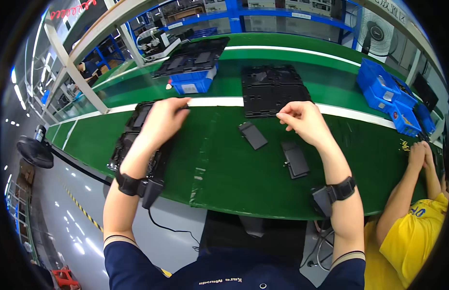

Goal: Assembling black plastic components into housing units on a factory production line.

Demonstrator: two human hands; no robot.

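My left hand (164, 118) is over the far end of a long black tray (132, 137) at the left, its thumb and index finger apart and nothing seen between them. My right hand (304, 118) hovers by the near right corner of a flat black tray (265, 89), fingers curled into a pinch. Whatever that pinch holds, if anything, is too small to make out. Between my arms lie two dark flat rectangular devices: one device (253, 136) near the middle and another device (296, 159) beside my right forearm. Each has a small part sticking out at one edge.
Farther off, another black tray (198, 55) rests on a blue bin (193, 81). Several blue bins (379, 84) stand at the right. Beside me, a co-worker in a yellow shirt (418, 232) has both hands on the green table (224, 183), near small yellow pieces (404, 145).
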